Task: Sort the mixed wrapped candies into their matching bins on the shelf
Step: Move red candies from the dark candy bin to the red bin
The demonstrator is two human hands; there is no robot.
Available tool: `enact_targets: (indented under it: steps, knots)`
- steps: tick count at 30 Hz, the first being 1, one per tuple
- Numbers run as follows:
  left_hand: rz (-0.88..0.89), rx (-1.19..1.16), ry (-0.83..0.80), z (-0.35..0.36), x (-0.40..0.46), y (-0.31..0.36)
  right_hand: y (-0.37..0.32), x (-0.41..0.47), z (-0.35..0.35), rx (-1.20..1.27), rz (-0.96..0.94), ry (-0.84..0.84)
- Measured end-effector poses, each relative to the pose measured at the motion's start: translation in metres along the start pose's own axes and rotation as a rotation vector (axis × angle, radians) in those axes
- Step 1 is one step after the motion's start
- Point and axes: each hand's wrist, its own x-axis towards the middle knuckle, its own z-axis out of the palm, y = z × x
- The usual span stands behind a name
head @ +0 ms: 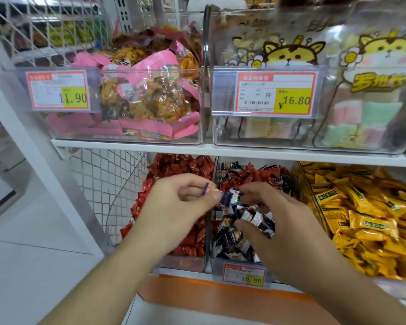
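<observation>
At the middle of the frame, on the lower shelf, the left hand point(174, 207) pinches a dark wrapped candy point(227, 198) over the divider between the red candy bin point(185, 261) and the mixed middle bin point(242, 266). The right hand point(288, 228) curls round several dark candies point(256, 218) in the middle bin. Yellow candies point(361, 219) fill the bin at right.
</observation>
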Motion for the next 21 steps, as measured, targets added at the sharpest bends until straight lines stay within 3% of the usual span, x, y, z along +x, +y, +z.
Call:
enact_targets:
  steps: [6, 10, 13, 21]
  knots:
    - [-0.056, -0.115, -0.108, 0.022, -0.009, 0.006, 0.0, -0.003, -0.007, -0.073, -0.028, 0.113]
    - [-0.014, -0.04, 0.002, 0.005, 0.002, -0.006, 0.014, 0.0, -0.013, -0.224, 0.087, 0.102]
    - [-0.031, 0.091, 0.101, -0.01, 0.017, -0.034, 0.02, 0.002, -0.012, -0.274, 0.158, 0.041]
    - [-0.032, 0.513, -0.114, -0.01, 0.027, -0.085, 0.002, -0.001, 0.012, -0.145, -0.007, -0.024]
